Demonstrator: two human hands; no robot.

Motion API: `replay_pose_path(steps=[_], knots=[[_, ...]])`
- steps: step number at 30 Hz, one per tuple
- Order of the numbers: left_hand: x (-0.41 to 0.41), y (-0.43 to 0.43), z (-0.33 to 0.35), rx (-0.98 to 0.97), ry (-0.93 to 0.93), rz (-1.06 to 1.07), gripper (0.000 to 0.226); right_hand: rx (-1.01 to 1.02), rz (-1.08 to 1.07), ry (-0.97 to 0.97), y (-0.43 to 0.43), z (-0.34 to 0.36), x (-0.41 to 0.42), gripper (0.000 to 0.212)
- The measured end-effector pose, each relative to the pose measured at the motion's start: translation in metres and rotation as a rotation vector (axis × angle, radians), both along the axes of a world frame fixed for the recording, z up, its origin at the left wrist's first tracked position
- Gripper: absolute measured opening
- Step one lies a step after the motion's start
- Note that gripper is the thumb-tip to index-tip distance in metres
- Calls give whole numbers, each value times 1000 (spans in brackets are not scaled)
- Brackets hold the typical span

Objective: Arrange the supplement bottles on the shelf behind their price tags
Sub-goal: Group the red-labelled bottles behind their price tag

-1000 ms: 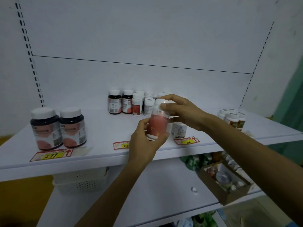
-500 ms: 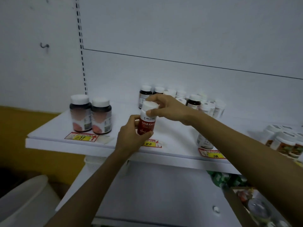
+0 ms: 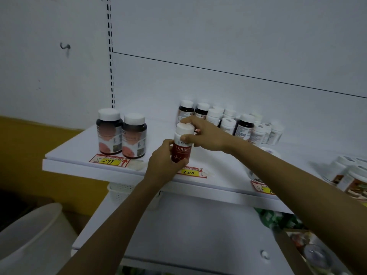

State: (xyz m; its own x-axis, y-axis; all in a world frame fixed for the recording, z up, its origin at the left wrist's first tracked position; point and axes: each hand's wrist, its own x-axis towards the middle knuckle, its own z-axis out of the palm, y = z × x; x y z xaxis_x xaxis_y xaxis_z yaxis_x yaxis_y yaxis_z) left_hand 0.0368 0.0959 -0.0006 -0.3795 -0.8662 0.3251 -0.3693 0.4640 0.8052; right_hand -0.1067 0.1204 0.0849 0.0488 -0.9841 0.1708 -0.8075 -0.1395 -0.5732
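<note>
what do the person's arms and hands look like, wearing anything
Both arms are bare as far as the head view shows: no sleeves, gloves, watch or bracelets. The left hand and right hand show no rings on the fingers that are visible. Fingernails look short and unpainted. The upper arms lie outside the picture.

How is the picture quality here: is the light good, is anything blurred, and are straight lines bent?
Head view: dim, bluish light; the red-label bottle and 299 price tag are sharp enough to read; the bottles at the right edge are smeared; the shelf edge and the back panel's seam slope from wide-angle distortion.
</note>
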Motion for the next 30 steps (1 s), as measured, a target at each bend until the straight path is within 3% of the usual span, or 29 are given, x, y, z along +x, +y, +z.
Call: replay_pose_path(steps=[6, 12, 18, 21, 30], knots=[[3, 2, 2, 0, 10, -27, 64, 6, -92, -36, 2, 3, 10, 61], [9, 4, 5, 3, 74, -19, 84, 44, -139, -54, 5, 7, 15, 58], [10, 6, 17, -9, 59, -46, 75, 58, -127, -52, 2, 6, 12, 56], [6, 7, 31, -90, 83, -14, 75, 57, -97, -28, 1, 14, 6, 66], [-35, 8, 86, -406, 17, 67, 71, 45, -46, 39, -5, 69, -47, 51]])
